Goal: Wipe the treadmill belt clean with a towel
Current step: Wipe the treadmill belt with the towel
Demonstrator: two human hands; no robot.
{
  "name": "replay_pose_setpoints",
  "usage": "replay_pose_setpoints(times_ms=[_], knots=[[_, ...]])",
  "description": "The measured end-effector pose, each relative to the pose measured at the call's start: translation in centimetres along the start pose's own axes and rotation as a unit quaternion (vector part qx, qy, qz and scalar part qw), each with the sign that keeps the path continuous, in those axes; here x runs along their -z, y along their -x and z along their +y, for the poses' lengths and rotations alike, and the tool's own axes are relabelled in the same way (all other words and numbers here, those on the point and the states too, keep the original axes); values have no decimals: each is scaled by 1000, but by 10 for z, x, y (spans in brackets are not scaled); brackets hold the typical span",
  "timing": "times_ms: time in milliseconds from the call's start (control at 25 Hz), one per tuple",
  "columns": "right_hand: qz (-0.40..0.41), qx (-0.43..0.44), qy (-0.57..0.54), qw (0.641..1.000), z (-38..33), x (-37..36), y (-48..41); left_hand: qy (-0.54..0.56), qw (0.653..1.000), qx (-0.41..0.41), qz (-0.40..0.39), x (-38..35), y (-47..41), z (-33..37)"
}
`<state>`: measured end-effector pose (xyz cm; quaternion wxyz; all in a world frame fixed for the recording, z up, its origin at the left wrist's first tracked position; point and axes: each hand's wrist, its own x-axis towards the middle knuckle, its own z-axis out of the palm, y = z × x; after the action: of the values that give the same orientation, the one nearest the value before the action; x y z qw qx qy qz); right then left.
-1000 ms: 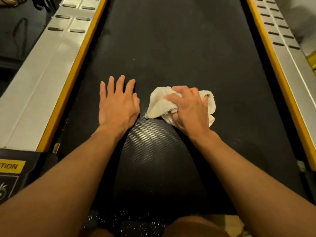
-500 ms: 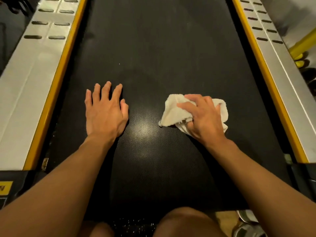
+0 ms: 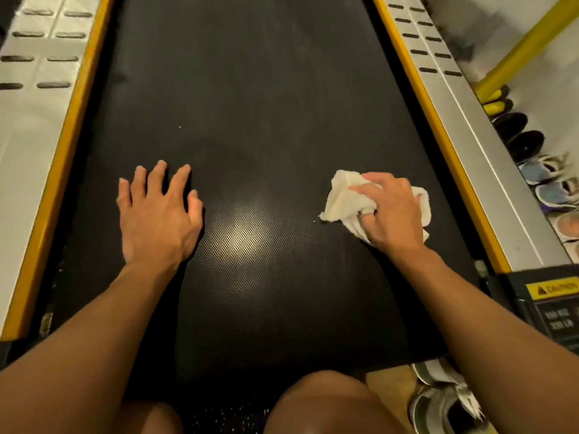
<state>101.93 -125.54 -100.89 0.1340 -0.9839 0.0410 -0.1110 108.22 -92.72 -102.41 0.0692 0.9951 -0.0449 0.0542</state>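
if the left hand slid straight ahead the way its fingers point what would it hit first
Nothing, it seems: the left hand has only bare treadmill belt ahead, bar a tiny white speck.

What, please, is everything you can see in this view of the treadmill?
treadmill belt: one, black, centre.
towel: one, white, crumpled on the belt's right side.
side rails: two, silver with yellow inner edges, flanking the belt.
caution label: one, yellow, lower right.
shoes: several, dark and pale, floor beyond the right rail.
bar: one, yellow, upper right.
left hand: one, flat on the belt, left side.
right hand: one, gripping the towel.
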Motion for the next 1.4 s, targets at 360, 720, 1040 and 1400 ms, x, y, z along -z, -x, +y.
replay_pose_setpoints(times_ms=[360, 720, 1040, 1400], knots=[[14, -5, -4, 1000, 9, 1, 20, 15, 1000, -4, 0, 2, 0, 1], [13, 4, 32, 999, 17, 2, 21, 19, 1000, -11, 2, 0, 2, -1], [9, -95, 71, 993, 10, 5, 8, 17, 999, -30, 14, 0, 6, -1], [9, -152, 85, 985, 36, 12, 5, 39, 993, -110, 5, 6, 9, 1]])
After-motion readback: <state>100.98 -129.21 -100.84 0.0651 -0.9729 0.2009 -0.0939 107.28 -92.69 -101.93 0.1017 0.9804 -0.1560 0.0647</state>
